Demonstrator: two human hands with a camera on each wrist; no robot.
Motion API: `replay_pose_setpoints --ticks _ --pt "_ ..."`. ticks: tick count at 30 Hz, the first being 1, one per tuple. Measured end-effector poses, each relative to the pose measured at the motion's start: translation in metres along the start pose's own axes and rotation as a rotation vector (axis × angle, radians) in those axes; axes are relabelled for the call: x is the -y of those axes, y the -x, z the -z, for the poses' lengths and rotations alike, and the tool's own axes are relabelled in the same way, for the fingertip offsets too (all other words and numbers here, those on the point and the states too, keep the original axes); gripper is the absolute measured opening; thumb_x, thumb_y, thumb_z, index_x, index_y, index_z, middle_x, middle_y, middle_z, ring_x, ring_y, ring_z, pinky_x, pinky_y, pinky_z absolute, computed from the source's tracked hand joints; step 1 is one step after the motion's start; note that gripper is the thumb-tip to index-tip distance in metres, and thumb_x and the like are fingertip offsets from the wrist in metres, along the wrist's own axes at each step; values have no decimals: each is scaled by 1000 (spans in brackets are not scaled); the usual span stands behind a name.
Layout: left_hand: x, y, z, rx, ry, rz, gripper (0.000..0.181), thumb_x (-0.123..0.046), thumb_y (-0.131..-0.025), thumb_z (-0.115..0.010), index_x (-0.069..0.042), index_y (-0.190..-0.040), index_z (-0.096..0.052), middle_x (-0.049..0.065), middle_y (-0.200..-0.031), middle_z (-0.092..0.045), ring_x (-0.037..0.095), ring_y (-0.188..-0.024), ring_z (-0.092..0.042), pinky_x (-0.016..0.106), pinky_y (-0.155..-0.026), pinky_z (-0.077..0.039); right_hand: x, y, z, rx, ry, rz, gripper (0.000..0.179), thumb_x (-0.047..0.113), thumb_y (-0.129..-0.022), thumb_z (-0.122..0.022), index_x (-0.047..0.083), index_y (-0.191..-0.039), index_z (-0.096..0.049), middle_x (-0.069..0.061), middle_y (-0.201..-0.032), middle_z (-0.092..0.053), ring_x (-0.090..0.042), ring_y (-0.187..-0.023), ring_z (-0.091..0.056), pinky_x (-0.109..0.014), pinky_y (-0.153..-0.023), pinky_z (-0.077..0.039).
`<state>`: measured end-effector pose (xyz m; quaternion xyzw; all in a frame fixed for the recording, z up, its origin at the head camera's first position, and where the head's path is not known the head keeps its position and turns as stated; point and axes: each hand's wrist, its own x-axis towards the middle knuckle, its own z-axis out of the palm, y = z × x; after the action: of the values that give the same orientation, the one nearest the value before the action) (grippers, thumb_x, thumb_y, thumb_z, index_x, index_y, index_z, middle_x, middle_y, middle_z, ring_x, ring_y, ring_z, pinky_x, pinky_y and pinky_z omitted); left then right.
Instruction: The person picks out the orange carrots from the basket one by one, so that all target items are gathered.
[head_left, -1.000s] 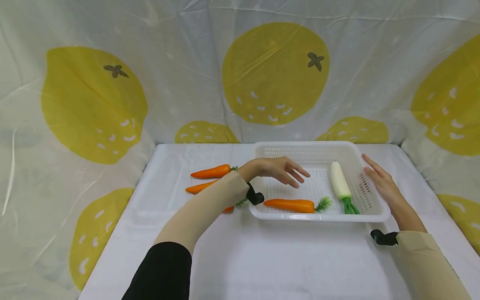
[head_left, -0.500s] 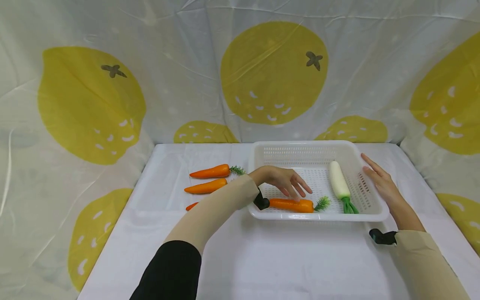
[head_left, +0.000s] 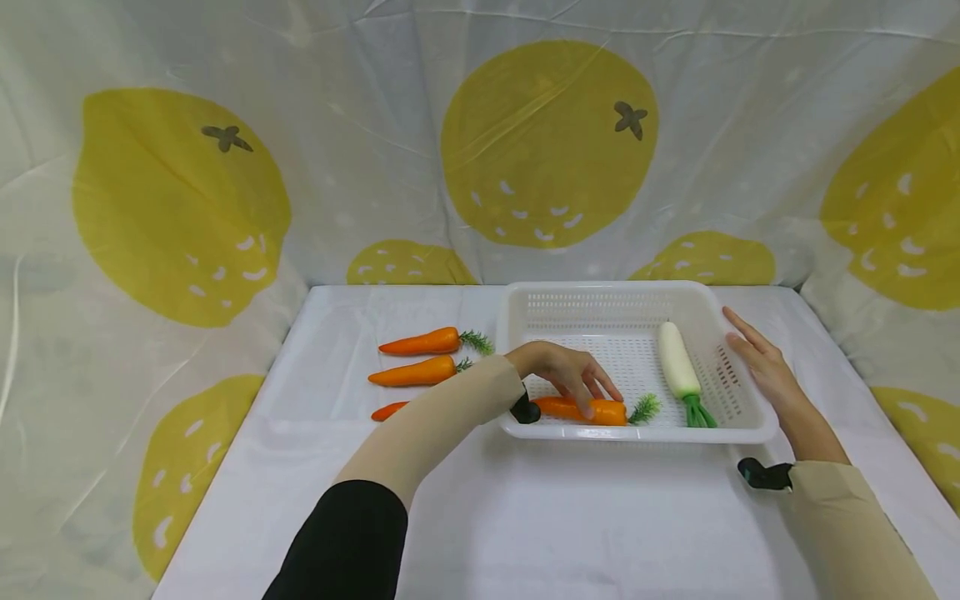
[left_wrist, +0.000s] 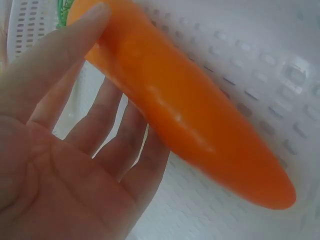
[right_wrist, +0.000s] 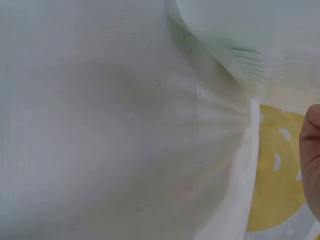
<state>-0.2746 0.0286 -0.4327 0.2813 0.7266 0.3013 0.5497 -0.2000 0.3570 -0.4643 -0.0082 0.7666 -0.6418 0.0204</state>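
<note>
My left hand point(head_left: 566, 371) reaches into the white plastic basket point(head_left: 622, 434) and grips an orange carrot point(head_left: 551, 407) lying along the near wall. In the left wrist view the thumb point(left_wrist: 55, 52) presses on the carrot point(left_wrist: 185, 110) near its leafy end, while the fingers pass behind it. My right hand point(head_left: 772, 379) rests against the basket's right rim with its fingers fairly straight; only a bit of that hand point(right_wrist: 311, 160) shows in the right wrist view. A white radish point(head_left: 678, 358) with green stems lies in the basket's right part.
Left of the basket, on the white-covered table point(head_left: 570, 525), lie an upper carrot point(head_left: 423, 342), a middle carrot point(head_left: 412, 372) and a lower carrot point(head_left: 388, 412) partly hidden by my left sleeve. A lemon-print curtain point(head_left: 375, 150) closes off the back and sides.
My left hand has come down toward the near wall and taken hold of the carrot in the basket. My right hand has stayed at the rim.
</note>
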Motion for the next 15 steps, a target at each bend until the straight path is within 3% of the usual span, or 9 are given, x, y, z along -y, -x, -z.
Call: replay_pose_setpoints --ticks 7,15 --pt "1 -1 -1 42 -27 1 57 -2 -85 -79 -19 -137 -64 1 -125 -63 10 -110 -57 30 -93 -52 -2 -1 1 -9 2 -10 54 30 -107 -46 37 -157 -27 4 -161 -28 14 -103 -50 -6 -80 -44" --pt "0 -1 1 30 -48 -31 57 -4 -86 -78 -20 -138 -62 0 -128 -60 11 -111 -57 29 -91 -52 -2 -1 1 -2 -5 -5 54 29 -107 -46 36 -158 -26 3 -162 -25 14 -104 -49 -6 -81 -42"
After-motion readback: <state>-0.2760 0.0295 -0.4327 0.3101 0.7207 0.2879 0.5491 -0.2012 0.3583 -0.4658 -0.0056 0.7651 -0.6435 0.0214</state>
